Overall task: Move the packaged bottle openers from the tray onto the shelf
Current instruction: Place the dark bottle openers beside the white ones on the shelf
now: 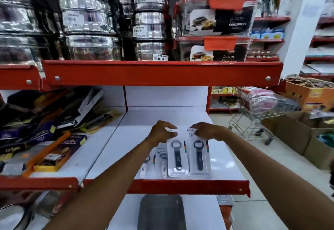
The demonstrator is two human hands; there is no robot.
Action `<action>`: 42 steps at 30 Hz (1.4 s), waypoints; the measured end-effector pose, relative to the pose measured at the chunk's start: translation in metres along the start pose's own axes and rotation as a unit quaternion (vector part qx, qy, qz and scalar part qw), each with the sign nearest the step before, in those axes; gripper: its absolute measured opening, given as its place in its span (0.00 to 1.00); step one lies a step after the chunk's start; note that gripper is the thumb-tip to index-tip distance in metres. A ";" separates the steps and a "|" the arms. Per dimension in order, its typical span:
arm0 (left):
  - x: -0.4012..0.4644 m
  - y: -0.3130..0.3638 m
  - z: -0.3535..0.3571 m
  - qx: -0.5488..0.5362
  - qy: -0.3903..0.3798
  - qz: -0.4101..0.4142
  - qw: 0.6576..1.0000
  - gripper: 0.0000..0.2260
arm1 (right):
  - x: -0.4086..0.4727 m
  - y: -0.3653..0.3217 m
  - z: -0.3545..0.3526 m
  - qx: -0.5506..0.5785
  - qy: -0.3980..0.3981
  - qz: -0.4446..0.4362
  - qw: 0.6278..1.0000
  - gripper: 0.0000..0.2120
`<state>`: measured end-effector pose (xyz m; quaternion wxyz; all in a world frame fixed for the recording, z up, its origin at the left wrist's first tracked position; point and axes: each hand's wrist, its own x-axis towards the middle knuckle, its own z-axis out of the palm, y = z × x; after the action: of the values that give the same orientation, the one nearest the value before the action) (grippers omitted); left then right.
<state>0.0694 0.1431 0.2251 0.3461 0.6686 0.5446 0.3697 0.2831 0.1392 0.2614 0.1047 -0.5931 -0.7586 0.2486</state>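
At 9 o'clock, boxed goods (45,119) lie jumbled on the neighbouring shelf bay. White shelf (112,150) with red front lip fills the centre. Two white-handled packaged openers (144,166) lie flat on it at 6 o'clock, partly under the left forearm, the right one partly tucked under a black opener pack. Left hand (161,132) pinches the top card edge of a black-handled bottle opener pack (178,159), fingers clamped on the card; pack lies flat on the shelf. Just beside it, right hand (206,131) grips the top of a second black bottle opener pack (200,155), also flat on the shelf; the two packs sit side by side, nearly touching. Dark grey tray (160,211) sits below the shelf lip at 6 o'clock, looks bare. Steel tins (150,25) stacked on the upper shelf at 12 o'clock. Wire shopping trolley (256,110) at 3 o'clock, cardboard boxes (292,130) beyond it.
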 end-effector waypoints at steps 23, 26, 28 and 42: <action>-0.026 -0.004 0.016 0.323 -0.221 0.063 0.918 0.32 | -0.048 0.038 0.046 -0.037 0.010 -0.017 0.999 0.24; -0.029 0.002 0.018 0.338 -0.220 0.067 0.913 0.31 | -0.050 0.040 0.044 -0.050 0.012 -0.019 0.999 0.26; -0.031 0.003 0.018 0.340 -0.222 0.067 0.912 0.31 | -0.050 0.043 0.046 -0.051 0.017 -0.019 0.998 0.27; -0.035 -0.003 0.020 0.332 -0.225 0.068 0.914 0.29 | -0.068 0.047 0.053 -0.077 0.044 -0.023 0.996 0.25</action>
<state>0.0813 0.1081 0.2088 0.1915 0.8458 0.4970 0.0302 0.3173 0.0695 0.2020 0.0976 -0.5922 -0.7835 0.1612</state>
